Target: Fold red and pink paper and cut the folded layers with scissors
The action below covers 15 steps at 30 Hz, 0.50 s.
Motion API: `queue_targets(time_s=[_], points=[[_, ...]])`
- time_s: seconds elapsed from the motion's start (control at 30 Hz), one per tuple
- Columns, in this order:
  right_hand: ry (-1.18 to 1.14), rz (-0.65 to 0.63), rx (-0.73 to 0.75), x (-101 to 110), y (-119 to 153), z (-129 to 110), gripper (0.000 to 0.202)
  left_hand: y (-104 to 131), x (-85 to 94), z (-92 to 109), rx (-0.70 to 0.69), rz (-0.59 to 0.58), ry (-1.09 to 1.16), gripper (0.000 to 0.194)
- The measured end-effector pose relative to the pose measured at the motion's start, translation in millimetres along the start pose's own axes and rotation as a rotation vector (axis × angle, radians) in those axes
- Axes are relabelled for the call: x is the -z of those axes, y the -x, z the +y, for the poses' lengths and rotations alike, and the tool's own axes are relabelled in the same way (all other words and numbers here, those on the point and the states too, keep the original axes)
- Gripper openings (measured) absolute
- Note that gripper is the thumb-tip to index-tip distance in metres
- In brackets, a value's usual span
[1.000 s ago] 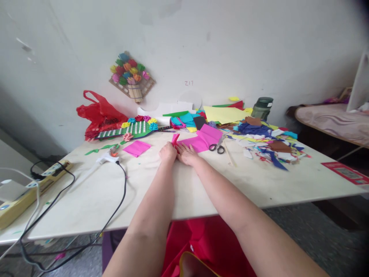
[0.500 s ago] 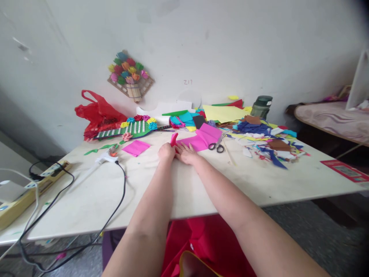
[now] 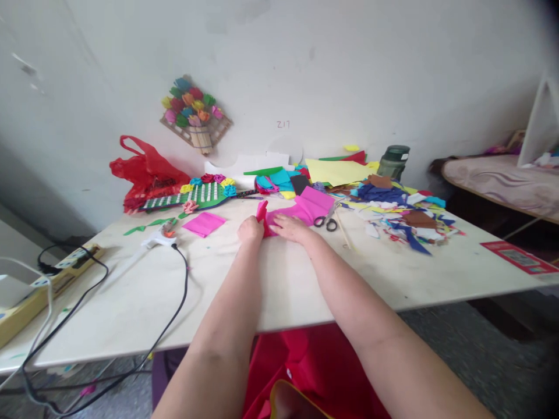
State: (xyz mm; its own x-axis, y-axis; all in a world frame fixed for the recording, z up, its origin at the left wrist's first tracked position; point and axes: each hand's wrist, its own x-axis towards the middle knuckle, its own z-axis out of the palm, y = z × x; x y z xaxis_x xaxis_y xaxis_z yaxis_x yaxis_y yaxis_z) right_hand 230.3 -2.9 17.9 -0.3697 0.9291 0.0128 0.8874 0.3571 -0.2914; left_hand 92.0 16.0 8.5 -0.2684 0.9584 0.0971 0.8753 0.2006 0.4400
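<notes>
My left hand (image 3: 250, 230) is closed on the folded end of a strip of pink crepe paper (image 3: 261, 214), which stands up from the table. Flat on the strip's lying part rests my right hand (image 3: 292, 228), fingers stretched out toward the fold. Beyond it the larger pink paper (image 3: 315, 203) spreads to the right. Black-handled scissors (image 3: 326, 223) lie just right of my right hand, partly over that paper's edge. Left of my left hand is a separate pink paper square (image 3: 204, 224).
A glue gun (image 3: 161, 237) with a black cord lies left, near a power strip (image 3: 56, 279). Colourful paper scraps (image 3: 402, 209) are heaped right, before a green bottle (image 3: 393, 162). A red plastic bag (image 3: 146, 171) and a flower-trimmed green piece (image 3: 205, 195) sit back left.
My right hand has slid slightly right, away from my left hand, so more pink paper shows between them. My left hand keeps its hold on the fold. The view has shifted slightly.
</notes>
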Motion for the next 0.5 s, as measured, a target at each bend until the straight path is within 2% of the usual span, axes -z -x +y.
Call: queue_targets(time_s=[0.07, 0.13, 0.2, 0.37, 0.5], points=[[0.012, 0.149, -0.055, 9, 3, 3, 0.049, 0, 0.5, 0, 0.009, -0.009, -0.019, 0.037], [0.039, 0.245, -0.238, 19, 6, 9, 0.043, -1, 0.6, 0, 0.007, -0.014, -0.022, 0.038], [0.056, 0.286, -0.409, 28, 9, 19, 0.039, -1, 0.4, -1, 0.0, -0.01, -0.021, 0.038], [0.032, 0.274, -0.688, 43, 17, 52, 0.042, -1, 0.4, -2, -0.017, -0.002, -0.015, 0.038], [0.036, 0.24, -0.747, 43, 21, 69, 0.045, -1, 0.1, -2, -0.017, 0.004, -0.021, 0.037]])
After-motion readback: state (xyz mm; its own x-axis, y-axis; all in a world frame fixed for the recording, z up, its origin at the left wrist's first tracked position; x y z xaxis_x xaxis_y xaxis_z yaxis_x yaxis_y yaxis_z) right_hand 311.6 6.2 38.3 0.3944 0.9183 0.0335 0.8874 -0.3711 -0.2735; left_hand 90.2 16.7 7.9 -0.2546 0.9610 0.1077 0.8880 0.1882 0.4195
